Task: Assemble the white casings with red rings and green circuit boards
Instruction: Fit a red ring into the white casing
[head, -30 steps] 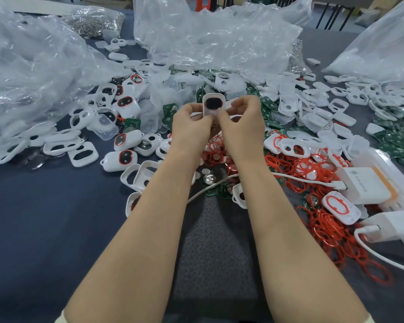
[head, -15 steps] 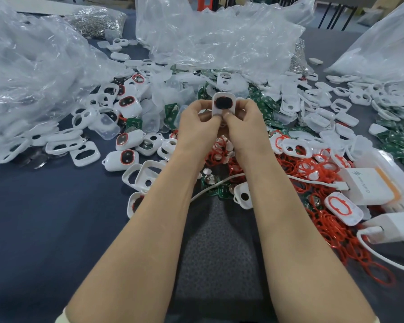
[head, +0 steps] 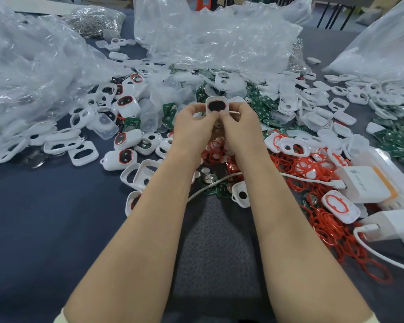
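Observation:
A white casing (head: pixel 216 105) with a dark opening edged in red is held upright above the table's middle. My left hand (head: pixel 192 125) pinches its lower left side and my right hand (head: pixel 239 124) pinches its lower right; the fingertips meet under it. Loose red rings (head: pixel 301 166) lie in a heap just beyond and right of my wrists. Green circuit boards (head: pixel 261 106) are scattered behind the hands and at the far right (head: pixel 399 141). Finished casings with red rings (head: pixel 120 157) lie to the left.
Crumpled clear plastic bags (head: pixel 33 73) cover the left, back and right of the dark blue table (head: pixel 44 217). Several empty white casings (head: pixel 82 155) litter the surface. A white charger box (head: pixel 364 183) and a plug with cable (head: pixel 394 224) sit at the right edge.
Both hands with the casing have shifted slightly right and the casing has turned a little in the fingers; the grip on it stays the same.

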The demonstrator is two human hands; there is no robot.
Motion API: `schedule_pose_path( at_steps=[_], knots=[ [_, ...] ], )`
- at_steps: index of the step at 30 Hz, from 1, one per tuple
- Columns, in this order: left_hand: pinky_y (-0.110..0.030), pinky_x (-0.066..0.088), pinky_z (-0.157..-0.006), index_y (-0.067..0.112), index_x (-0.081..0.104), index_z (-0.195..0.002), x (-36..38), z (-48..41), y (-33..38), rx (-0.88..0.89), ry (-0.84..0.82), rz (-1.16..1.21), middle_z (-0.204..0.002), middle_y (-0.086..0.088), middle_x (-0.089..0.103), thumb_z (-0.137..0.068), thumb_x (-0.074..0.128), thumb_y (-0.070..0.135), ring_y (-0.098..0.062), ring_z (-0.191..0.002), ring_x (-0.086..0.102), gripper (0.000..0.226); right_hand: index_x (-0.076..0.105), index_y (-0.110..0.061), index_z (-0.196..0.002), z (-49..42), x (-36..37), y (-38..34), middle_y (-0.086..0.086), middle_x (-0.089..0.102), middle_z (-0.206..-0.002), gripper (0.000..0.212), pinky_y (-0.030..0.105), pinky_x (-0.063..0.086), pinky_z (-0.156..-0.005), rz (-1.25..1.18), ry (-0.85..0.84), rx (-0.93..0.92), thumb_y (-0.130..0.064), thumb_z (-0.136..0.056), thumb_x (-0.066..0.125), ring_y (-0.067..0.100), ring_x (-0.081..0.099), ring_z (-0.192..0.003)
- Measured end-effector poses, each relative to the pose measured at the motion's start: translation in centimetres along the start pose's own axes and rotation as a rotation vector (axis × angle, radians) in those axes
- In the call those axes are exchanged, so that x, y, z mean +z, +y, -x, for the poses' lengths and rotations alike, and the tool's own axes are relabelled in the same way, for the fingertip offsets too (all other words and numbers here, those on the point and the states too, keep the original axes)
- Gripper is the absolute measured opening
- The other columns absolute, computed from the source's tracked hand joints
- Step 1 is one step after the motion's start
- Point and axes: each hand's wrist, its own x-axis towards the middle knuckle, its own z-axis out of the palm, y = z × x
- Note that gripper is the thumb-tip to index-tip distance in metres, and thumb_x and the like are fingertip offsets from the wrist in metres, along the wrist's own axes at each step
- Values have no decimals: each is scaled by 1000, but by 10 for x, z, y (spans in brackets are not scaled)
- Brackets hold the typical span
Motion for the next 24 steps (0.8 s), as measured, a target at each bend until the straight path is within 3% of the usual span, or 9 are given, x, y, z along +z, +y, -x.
schedule_pose_path(
  at_steps=[4, 7, 8, 17, 20, 24],
  knots=[
    [-45, 58, -85, 18, 60, -96, -1, 0, 0, 31, -10, -83, -86, -11, 72, -89, 62, 5, -26, -84, 72, 14, 64, -8, -107, -2, -1, -2, 5, 67, -99, 21, 34, 52, -83, -41, 14, 26, -22, -96, 53, 18, 63, -91],
    [-47, 57, -86, 19, 62, -97, 1, 3, -1, 72, -55, -139, -90, -15, 72, -90, 59, 5, -28, -87, 72, 16, 64, -15, -89, -3, -3, -1, 11, 70, -93, 3, 41, 55, -83, -87, 24, 35, -17, -90, 61, 26, 68, -89],
    [-47, 56, -87, 22, 61, -95, 1, 3, -2, 80, -66, -165, -89, -14, 73, -91, 58, 6, -27, -86, 72, 17, 62, -18, -83, -3, -4, 0, 10, 69, -88, 7, 41, 56, -81, -102, 30, 42, -14, -88, 63, 28, 68, -88],
    [-50, 56, -86, 25, 60, -98, 5, 2, -4, 94, -94, -228, -91, -17, 72, -92, 58, 11, -33, -89, 70, 16, 59, -12, -83, -7, -2, 4, 6, 65, -77, 7, 24, 50, -56, -231, 87, 162, -8, -88, 62, 17, 62, -65],
    [-48, 56, -87, 30, 58, -91, 5, 2, -5, 89, -106, -189, -87, -11, 73, -94, 58, 9, -27, -87, 71, 20, 62, -7, -89, -7, -5, 2, 12, 65, -79, 0, 29, 48, -58, -272, 54, 196, -6, -89, 62, 22, 60, -65],
    [-39, 58, -83, 26, 59, -87, 4, 1, -6, 49, -109, -90, -80, -1, 69, -90, 62, 4, -17, -76, 70, 22, 64, 1, -96, -6, -9, -2, 26, 65, -93, 10, 44, 49, -73, -361, 18, 237, -3, -88, 60, 31, 60, -79]
  ],
)
